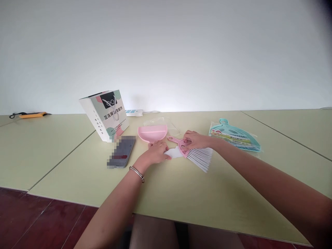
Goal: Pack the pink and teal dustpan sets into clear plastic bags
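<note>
One brush (pixel 195 158), right hand (pixel 195 140) gripping head (pixel 180 142); bristles (pixel 201 160) rightward

Soft light; wall (pixel 166 62) palest low at centre; upper-right corner dark; flat grey object (pixel 127 149) partly pixelated.

Pale wall (pixel 166 52), red floor (pixel 52 223) (tiled)

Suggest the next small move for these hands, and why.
I'd probably ease the white piece leftward with the left hand while the right hand steadies the pink brush: the left hand grips one end, and the other appears to meet the brush. Can't tell whether it's attached.
</note>
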The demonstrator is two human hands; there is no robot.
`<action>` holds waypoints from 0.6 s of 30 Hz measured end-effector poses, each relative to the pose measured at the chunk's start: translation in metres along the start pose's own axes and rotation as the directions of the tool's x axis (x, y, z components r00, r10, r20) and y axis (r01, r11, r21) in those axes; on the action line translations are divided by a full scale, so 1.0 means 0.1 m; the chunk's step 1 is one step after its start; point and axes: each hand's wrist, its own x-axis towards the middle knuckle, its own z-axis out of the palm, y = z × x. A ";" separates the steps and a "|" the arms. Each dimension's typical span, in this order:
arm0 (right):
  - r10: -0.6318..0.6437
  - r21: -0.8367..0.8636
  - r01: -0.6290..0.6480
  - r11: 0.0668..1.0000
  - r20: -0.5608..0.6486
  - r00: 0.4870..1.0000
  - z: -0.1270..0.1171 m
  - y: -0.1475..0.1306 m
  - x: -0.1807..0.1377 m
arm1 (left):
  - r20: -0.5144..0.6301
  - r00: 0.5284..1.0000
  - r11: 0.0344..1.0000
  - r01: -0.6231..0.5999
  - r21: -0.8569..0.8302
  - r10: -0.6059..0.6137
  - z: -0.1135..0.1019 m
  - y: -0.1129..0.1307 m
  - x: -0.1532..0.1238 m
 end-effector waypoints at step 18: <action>-0.483 -0.517 0.331 0.789 -0.191 0.854 -0.49 -0.49 -0.20 | 0.040 0.995 0.995 -0.095 0.037 0.093 -0.18 0.04 -0.14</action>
